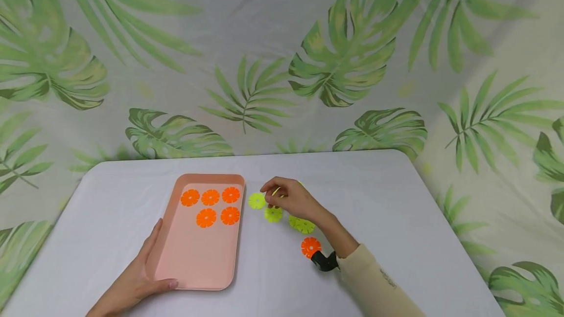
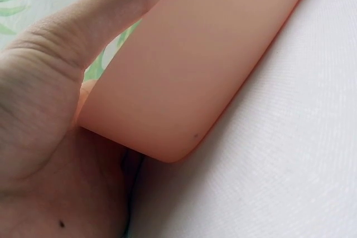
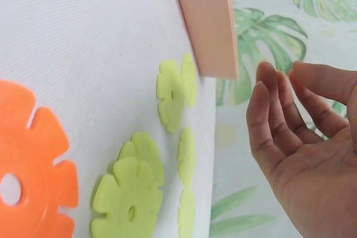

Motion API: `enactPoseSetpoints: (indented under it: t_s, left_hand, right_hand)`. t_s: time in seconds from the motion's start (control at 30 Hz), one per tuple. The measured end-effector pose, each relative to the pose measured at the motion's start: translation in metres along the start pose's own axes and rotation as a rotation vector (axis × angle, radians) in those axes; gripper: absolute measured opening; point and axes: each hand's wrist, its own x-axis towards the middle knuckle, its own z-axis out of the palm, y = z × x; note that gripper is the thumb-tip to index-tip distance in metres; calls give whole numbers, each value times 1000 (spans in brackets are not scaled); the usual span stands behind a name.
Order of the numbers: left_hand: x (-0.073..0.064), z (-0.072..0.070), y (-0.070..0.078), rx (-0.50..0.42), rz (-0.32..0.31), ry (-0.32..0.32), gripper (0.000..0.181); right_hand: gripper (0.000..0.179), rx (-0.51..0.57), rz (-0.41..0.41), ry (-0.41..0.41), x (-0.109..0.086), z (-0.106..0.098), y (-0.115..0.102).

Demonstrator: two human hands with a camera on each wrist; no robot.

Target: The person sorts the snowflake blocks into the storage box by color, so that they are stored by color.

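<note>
My left hand (image 1: 134,278) grips the lower left corner of a pink tray (image 1: 194,258), with the thumb at the near rim and the fingers along the left side. Several orange notched plastic discs (image 1: 206,217) lie in the far half of the tray. Right of the tray, my right hand (image 1: 297,200) hovers over several yellow-green notched discs (image 1: 273,214) and partly hides some. In the right wrist view its fingers (image 3: 259,115) are loosely bent with nothing between them. Another orange disc (image 1: 311,246) lies on the table near my right wrist.
A white cloth covers the table (image 1: 273,278). Behind it hangs a leaf-patterned curtain (image 1: 264,87). A black device (image 1: 324,261) sits at my right cuff, close above the lone orange disc. Two yellow-green discs (image 3: 131,193) overlap in the right wrist view.
</note>
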Motion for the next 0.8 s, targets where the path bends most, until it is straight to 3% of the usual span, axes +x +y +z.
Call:
enactPoseSetpoints:
  t_s: [0.23,0.4,0.8]
  left_hand:
    - [-1,0,0,-60,-32,-15,128]
    - [0,0,-1,-97,-14,-10,128]
    - [-1,-1,1,-105,-48,-10,129]
  right_hand:
    - [25,5,14,1,-11,-10,9]
    - [24,-9,19,-5,-18,-16,15]
    - [24,-63,47,-16,-35,-22,30]
